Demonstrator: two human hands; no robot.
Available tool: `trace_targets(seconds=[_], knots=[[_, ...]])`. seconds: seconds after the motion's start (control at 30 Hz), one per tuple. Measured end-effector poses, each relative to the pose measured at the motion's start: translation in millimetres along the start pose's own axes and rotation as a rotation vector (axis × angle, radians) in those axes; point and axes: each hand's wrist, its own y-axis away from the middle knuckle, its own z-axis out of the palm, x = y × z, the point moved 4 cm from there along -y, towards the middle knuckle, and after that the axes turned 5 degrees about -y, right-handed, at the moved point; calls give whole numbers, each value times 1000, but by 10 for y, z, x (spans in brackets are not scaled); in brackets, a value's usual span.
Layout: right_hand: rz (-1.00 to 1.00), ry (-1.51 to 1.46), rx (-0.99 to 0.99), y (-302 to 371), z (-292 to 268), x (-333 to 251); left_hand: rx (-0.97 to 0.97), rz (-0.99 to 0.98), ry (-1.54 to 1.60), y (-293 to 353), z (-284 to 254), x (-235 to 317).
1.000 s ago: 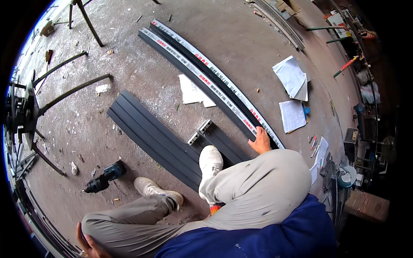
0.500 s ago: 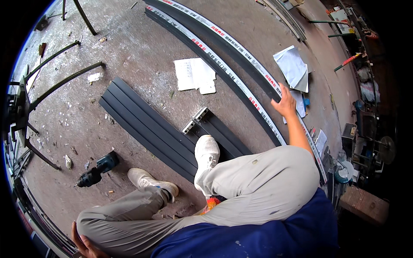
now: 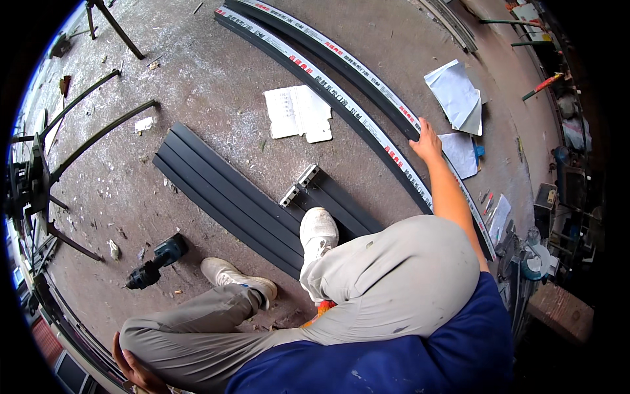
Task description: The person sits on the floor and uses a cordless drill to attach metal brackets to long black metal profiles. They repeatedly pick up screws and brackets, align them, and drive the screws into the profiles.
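From here, the right hand (image 3: 428, 139) grips the outer dark metal profile (image 3: 364, 72), just beside its taped twin (image 3: 354, 111); the left hand (image 3: 136, 369) touches the left knee (image 3: 147, 338), its grip unclear to me.

On the floor (image 3: 216, 85) there, a drill (image 3: 170, 249) lies left of the panels (image 3: 222, 189), two strips (image 3: 351, 108) run to their right, and loose papers (image 3: 451, 95) rest right of the strips.

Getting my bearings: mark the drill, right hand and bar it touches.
Drill (image 3: 159, 261): head view, about mid-handle.
Right hand (image 3: 428, 140): head view, back of the hand.
Bar (image 3: 374, 83): head view, its pale printed strip.
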Motion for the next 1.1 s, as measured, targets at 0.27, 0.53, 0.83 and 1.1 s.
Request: trace_targets(seconds=[0.27,0.53,0.83,1.1], knots=[[-63,-172,116,-23,67,-175,-24,29,-32,-125,71,145],[-123,-139,70,399,427,-1067,-26,47,-65,-108,65,190],[-42,-655,-297,748,396,-147,0,23,-56,60,-24,-66],[96,-652,-559,1885,707,474,20,-24,-57,280,-144,-26]])
